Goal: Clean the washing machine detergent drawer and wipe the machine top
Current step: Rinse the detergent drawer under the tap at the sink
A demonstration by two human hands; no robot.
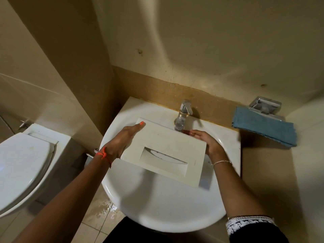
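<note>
White plastic detergent drawer (163,151) held over white ceramic basin (157,207), just below chrome tap (183,116) at 12 o'clock. Left hand (121,142) flat along its 9 o'clock edge, right hand (208,142) cupping 3 o'clock edge, fingers loosely curled. Folded blue cloth (264,125) at 2 o'clock.

- Drawer (163,146): white plastic, rectangular, held tilted over the sink (163,207) basin, its flat front panel facing up
- A recessed oblong finger grip is cut into the panel's near half
- Its far edge sits just under the tap (183,116)
- Gripped at both short ends, left and right
</note>
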